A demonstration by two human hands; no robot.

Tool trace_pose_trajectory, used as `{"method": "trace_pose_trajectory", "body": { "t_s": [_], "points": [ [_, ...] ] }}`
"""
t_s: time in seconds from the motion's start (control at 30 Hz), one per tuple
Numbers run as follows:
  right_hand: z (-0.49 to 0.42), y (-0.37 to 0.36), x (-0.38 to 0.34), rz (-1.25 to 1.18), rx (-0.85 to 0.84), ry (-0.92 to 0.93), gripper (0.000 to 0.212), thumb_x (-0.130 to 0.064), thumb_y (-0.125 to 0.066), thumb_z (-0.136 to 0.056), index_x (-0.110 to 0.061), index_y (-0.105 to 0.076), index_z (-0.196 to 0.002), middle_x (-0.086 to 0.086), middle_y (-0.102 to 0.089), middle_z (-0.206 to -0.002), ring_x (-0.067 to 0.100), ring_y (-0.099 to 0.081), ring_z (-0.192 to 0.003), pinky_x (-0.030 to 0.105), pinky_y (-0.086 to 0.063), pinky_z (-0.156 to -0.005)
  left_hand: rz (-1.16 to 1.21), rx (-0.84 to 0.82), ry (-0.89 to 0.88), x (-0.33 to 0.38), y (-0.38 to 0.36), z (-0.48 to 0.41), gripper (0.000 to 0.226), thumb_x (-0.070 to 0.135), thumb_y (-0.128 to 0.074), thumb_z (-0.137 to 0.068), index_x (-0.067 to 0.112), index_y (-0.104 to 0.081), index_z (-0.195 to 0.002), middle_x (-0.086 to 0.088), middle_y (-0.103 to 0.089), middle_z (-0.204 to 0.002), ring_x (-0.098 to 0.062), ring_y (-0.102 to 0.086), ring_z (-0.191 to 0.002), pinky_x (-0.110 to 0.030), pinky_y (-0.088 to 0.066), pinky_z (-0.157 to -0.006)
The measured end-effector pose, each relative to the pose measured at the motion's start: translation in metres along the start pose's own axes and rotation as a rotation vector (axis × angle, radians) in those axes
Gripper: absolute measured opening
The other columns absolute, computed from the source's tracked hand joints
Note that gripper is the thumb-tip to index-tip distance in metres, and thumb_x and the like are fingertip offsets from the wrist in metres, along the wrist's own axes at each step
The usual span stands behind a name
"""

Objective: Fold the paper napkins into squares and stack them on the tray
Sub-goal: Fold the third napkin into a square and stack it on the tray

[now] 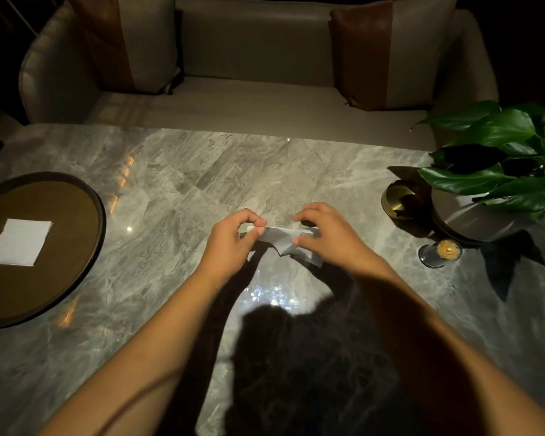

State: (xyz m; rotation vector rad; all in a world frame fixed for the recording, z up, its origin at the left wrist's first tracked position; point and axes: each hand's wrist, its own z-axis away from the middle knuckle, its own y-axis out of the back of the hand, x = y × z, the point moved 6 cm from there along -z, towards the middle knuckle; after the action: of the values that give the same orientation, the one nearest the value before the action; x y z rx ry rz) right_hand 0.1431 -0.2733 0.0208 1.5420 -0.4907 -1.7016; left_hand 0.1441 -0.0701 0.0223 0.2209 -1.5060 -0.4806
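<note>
Centrally, above the grey marble table (202,171), both hands are clamped on one white paper napkin (279,239). The left hand (230,237) pinches its left end between thumb and curled fingers. The right hand (324,234) pinches the right end, its thumb lying on the near side of the sheet. The two hands are near each other but not touching. The napkin is stretched between them along its upper edge, and its lower part hangs crumpled, with a corner showing below the right hand. Whether that corner touches the table cannot be told.

Well to the left, a round dark tray (98,209) with a raised rim lies on the table. It holds a single folded napkin (21,242), a flat white square lying left of the tray's middle.

On the right side of the table, a small clear glass holder (440,253) stands upright, filled with toothpicks (449,248). Beyond it sits a brass-coloured bowl (397,198), its inside in shadow. Just beside the bowl is a round pot (472,221) carrying a broad-leaved green plant (501,133). Behind the table stands a beige sofa (255,48) with two brown-and-cream cushions (387,55).
</note>
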Motion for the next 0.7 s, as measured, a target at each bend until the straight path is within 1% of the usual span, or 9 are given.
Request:
{"method": "trace_pose_trajectory", "body": {
  "t_s": [0.1, 0.17, 0.2, 0.27, 0.33, 0.4, 0.53, 0.63, 0.7],
  "points": [
    [-0.015, -0.010, -0.022, 0.009, -0.052, 0.056, 0.028, -0.025, -0.077, -0.085, -0.019, -0.074, -0.113, 0.002, -0.066, -0.116, 0.018, -0.062, -0.106, 0.037, -0.050, -0.095, -0.010, 0.000, -0.008, 0.000, 0.001, -0.001, 0.016, 0.012, -0.067, -0.089, 0.026, -0.066, -0.082, 0.006, -0.070, -0.086, -0.012, -0.067, -0.084, -0.030, -0.053, -0.080],
    [-0.018, -0.012, -0.026, 0.062, -0.083, 0.067, 0.012, -0.023, -0.072, -0.088, -0.018, -0.076, -0.098, 0.003, -0.070, -0.098, 0.020, -0.064, -0.092, 0.041, -0.053, -0.084, -0.023, 0.016, 0.009, -0.002, 0.005, -0.002, 0.015, 0.013, -0.068, -0.088, 0.026, -0.064, -0.079, -0.006, -0.067, -0.081, -0.024, -0.062, -0.077, -0.043, -0.051, -0.075],
    [-0.018, -0.011, -0.025, 0.082, -0.089, 0.067, 0.009, -0.022, -0.069, -0.089, -0.015, -0.074, -0.089, 0.004, -0.070, -0.088, 0.021, -0.064, -0.084, 0.043, -0.054, -0.078, -0.026, 0.021, 0.020, -0.003, 0.007, -0.002, 0.014, 0.015, -0.068, -0.087, 0.025, -0.064, -0.079, -0.011, -0.066, -0.082, -0.030, -0.061, -0.078, -0.046, -0.051, -0.075],
    [-0.015, -0.006, -0.021, 0.118, -0.081, 0.068, 0.016, -0.020, -0.065, -0.090, -0.010, -0.068, -0.078, 0.005, -0.066, -0.075, 0.023, -0.061, -0.073, 0.045, -0.052, -0.069, -0.022, 0.030, 0.034, -0.005, 0.012, -0.003, 0.012, 0.017, -0.068, -0.087, 0.025, -0.064, -0.080, -0.010, -0.067, -0.083, -0.033, -0.061, -0.081, -0.048, -0.051, -0.076],
    [-0.010, 0.001, -0.014, 0.165, -0.059, 0.079, 0.018, -0.020, -0.063, -0.093, -0.009, -0.068, -0.079, 0.005, -0.066, -0.074, 0.023, -0.061, -0.071, 0.041, -0.050, -0.065, -0.024, 0.035, 0.036, -0.006, 0.015, -0.005, 0.012, 0.017, -0.069, -0.088, 0.025, -0.065, -0.080, -0.004, -0.069, -0.083, -0.030, -0.062, -0.080, -0.046, -0.052, -0.076],
    [-0.008, 0.009, -0.005, 0.197, -0.036, 0.075, 0.016, -0.018, -0.063, -0.093, -0.009, -0.069, -0.082, 0.004, -0.067, -0.075, 0.023, -0.061, -0.072, 0.037, -0.046, -0.063, -0.021, 0.033, 0.051, -0.006, 0.017, -0.008, 0.013, 0.016, -0.069, -0.088, 0.025, -0.065, -0.080, -0.004, -0.069, -0.082, -0.027, -0.062, -0.078, -0.043, -0.052, -0.074],
    [-0.007, 0.022, 0.012, 0.253, 0.018, 0.044, 0.011, -0.014, -0.061, -0.093, -0.012, -0.071, -0.089, 0.004, -0.069, -0.082, 0.025, -0.063, -0.079, 0.038, -0.048, -0.067, -0.075, 0.055, 0.051, -0.004, 0.017, -0.016, 0.014, 0.016, -0.068, -0.089, 0.026, -0.066, -0.080, 0.005, -0.068, -0.083, -0.010, -0.060, -0.075, -0.030, -0.049, -0.071],
    [0.000, 0.035, 0.020, 0.191, 0.236, 0.023, 0.017, -0.006, -0.061, -0.091, -0.013, -0.074, -0.098, 0.004, -0.071, -0.093, 0.023, -0.062, -0.087, 0.036, -0.050, -0.074, -0.107, 0.074, -0.002, 0.004, 0.015, -0.019, 0.014, 0.013, -0.068, -0.089, 0.024, -0.065, -0.082, 0.006, -0.070, -0.093, -0.011, -0.065, -0.085, -0.013, -0.044, -0.075],
    [0.011, 0.038, 0.024, 0.065, 0.390, 0.017, 0.019, -0.001, -0.061, -0.089, -0.012, -0.075, -0.098, 0.004, -0.071, -0.098, 0.022, -0.062, -0.095, 0.033, -0.050, -0.081, -0.159, 0.104, -0.108, 0.015, 0.012, -0.018, 0.020, 0.007, -0.069, -0.087, 0.025, -0.062, -0.081, 0.008, -0.066, -0.106, -0.013, -0.061, -0.104, -0.008, -0.036, -0.089]
  ]
}}
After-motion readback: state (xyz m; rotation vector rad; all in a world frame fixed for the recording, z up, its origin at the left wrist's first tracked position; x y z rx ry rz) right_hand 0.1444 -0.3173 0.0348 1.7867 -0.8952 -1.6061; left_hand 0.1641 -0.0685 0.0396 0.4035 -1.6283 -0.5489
